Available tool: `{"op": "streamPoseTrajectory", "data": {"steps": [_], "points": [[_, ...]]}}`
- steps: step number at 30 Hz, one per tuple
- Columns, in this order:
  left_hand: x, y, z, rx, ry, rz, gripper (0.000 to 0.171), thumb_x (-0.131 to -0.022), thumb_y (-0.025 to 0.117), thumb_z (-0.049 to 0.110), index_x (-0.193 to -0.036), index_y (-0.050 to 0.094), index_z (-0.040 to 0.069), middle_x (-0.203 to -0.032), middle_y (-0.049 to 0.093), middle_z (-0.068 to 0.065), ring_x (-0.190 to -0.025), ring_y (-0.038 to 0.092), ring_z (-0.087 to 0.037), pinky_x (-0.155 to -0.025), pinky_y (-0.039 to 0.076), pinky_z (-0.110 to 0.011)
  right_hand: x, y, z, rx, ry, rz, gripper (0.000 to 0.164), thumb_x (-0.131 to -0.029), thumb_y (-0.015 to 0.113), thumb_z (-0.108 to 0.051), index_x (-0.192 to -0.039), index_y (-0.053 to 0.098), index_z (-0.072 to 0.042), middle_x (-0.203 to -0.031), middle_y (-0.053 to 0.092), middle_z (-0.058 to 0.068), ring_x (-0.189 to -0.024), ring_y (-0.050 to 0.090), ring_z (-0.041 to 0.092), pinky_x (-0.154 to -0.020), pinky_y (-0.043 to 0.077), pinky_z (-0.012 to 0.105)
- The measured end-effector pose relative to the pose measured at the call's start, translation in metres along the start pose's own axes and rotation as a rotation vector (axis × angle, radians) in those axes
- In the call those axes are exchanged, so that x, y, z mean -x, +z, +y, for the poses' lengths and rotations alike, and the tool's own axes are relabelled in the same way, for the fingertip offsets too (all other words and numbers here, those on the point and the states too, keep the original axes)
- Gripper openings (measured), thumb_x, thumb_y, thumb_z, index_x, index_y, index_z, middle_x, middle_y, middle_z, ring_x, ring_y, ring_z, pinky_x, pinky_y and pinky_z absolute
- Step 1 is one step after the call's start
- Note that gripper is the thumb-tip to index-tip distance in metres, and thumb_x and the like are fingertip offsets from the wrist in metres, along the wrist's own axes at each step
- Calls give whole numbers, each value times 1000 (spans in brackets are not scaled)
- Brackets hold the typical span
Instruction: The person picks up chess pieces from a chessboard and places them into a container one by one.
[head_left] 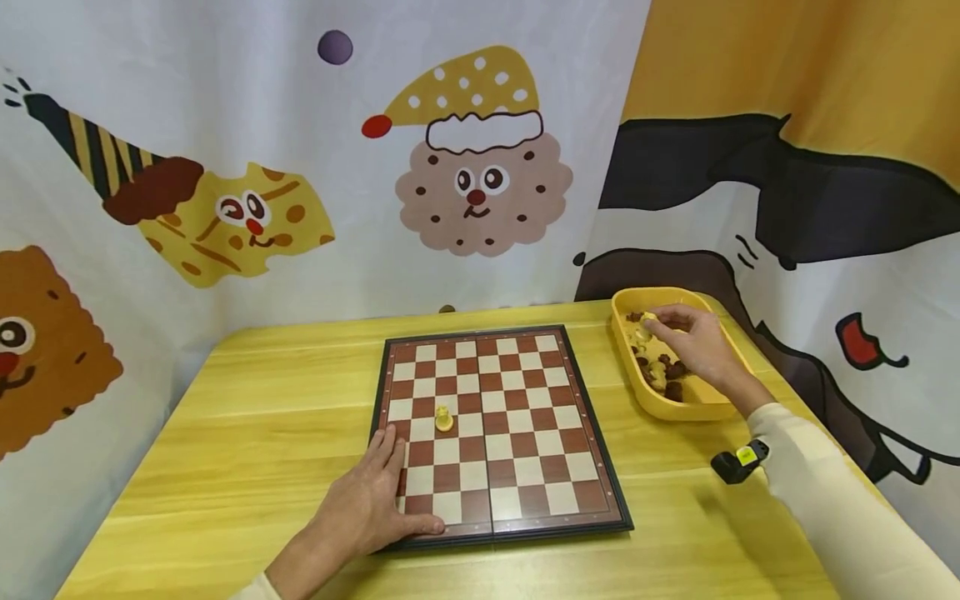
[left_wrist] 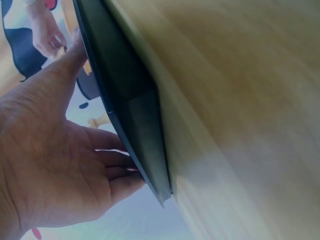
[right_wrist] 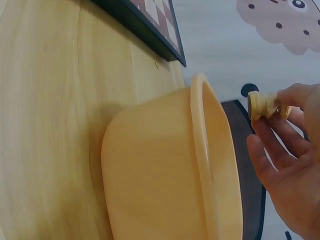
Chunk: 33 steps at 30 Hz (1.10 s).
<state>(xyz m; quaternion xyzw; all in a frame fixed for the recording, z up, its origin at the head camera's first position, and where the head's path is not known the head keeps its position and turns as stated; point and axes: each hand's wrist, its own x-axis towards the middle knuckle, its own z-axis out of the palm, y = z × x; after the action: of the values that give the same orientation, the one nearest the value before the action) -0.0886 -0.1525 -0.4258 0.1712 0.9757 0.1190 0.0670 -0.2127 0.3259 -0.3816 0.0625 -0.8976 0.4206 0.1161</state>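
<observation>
A brown-and-cream chessboard (head_left: 527, 421) lies flat on the table, with one cream chess piece (head_left: 443, 419) standing on its left half. My left hand (head_left: 367, 500) rests on the board's near left corner, thumb along the near edge and fingers on the left border. In the left wrist view, this hand (left_wrist: 65, 165) is against the board's dark side (left_wrist: 145, 125). Over the yellow tub (head_left: 678, 411), my right hand (head_left: 697, 343) pinches a cream chess piece (right_wrist: 260, 105) between thumb and fingers. Its round base points away from the palm.
Several dark brown and cream chess pieces (head_left: 658, 375) lie loose in the tub, right of the board. The yellow wood-grain table (head_left: 285, 400) ends at a printed curtain (head_left: 300, 100) with cartoon figures. A black device (head_left: 738, 462) is worn on the right wrist.
</observation>
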Motion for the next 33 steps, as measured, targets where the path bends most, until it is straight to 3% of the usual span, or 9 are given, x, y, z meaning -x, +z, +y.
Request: {"op": "streamPoseTrajectory", "data": {"steps": [2,5,8,12,14,19,21,25,33], "points": [[0,0,0,0,-1,3,131,-66,70,86,-150,41,-11,-159,28,-29,-147,28,-41,-103,47,-51,1,-5,2,13,22,6,43,-103,63,-33,-127,66,2,-117,67,20,-96,59,3,-80,46,15],[0,0,0,-1,5,13,130,-67,70,86,-149,41,-11,-159,29,-29,-147,28,-41,-102,48,-52,3,-10,5,19,52,10,46,-105,59,-36,-133,62,0,-126,63,19,-110,58,18,-85,46,19],[1,1,-1,-2,7,15,130,-66,69,86,-149,42,-11,-159,29,-30,-147,29,-41,-99,50,-52,4,-12,7,10,61,24,49,-107,55,-37,-137,59,1,-133,59,20,-124,53,33,-94,48,33],[1,1,-1,-4,4,16,130,-66,69,86,-149,42,-10,-159,29,-29,-147,28,-41,-98,51,-51,4,-11,7,-1,70,45,52,-108,50,-40,-139,58,1,-135,57,20,-128,50,37,-97,44,50],[1,1,-2,-4,5,19,130,-67,69,86,-150,41,-10,-159,29,-29,-147,28,-41,-98,51,-51,4,-9,5,2,71,47,52,-108,49,-41,-138,58,1,-134,58,19,-126,51,33,-96,45,46],[1,1,-3,2,1,19,130,-67,69,86,-150,41,-10,-160,28,-28,-148,27,-40,-99,51,-51,2,-3,-1,-31,21,9,48,-108,51,-36,-137,59,1,-131,59,17,-110,56,9,-85,47,16],[1,1,-4,1,0,17,130,-67,69,86,-150,41,-10,-160,29,-28,-148,28,-40,-98,51,-51,2,0,-4,-67,-11,-4,45,-108,53,-32,-136,59,2,-129,60,16,-105,56,1,-82,47,11],[2,1,-5,2,-1,17,130,-67,69,86,-150,41,-10,-160,28,-28,-148,27,-40,-100,50,-51,1,7,-7,-144,-68,-18,39,-107,56,-24,-132,60,6,-123,65,10,-102,61,1,-82,51,12],[1,2,-3,17,-1,7,130,-67,69,85,-151,39,-10,-161,26,-28,-149,25,-39,-102,48,-51,5,20,-20,-223,-72,-91,36,-107,56,-24,-123,66,7,-118,68,24,-100,70,11,-84,55,19]]}}
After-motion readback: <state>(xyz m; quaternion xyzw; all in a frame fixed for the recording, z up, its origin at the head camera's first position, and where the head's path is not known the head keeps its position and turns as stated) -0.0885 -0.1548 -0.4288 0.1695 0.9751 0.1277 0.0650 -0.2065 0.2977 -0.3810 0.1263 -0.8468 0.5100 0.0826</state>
